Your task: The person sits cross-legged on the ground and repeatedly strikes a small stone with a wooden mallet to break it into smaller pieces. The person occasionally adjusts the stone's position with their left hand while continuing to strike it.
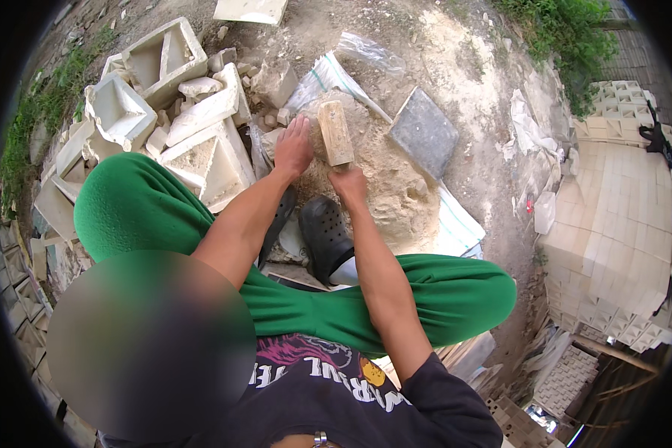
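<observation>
My right hand (pixel 349 185) is closed round the near end of a block-shaped wooden mallet (pixel 336 134); its grip is hidden in my fist. The mallet lies over a heap of crumbled tan material (pixel 399 198). To its left, my left hand (pixel 293 147) reaches forward with fingers stretched out, at the heap's left edge beside pale broken chunks (pixel 275 84). Nothing shows in that hand. A white woven sack (pixel 455 216) with coloured stripes is spread beneath the heap.
A grey square slab (pixel 424 133) lies right of the heap. Broken cream box-shaped pieces (pixel 209 164) pile up at the left. Clear plastic (pixel 371 52) lies beyond the sack. Stacked pale blocks (pixel 605 224) stand far right. My dark clogs (pixel 326 235) are close to the heap.
</observation>
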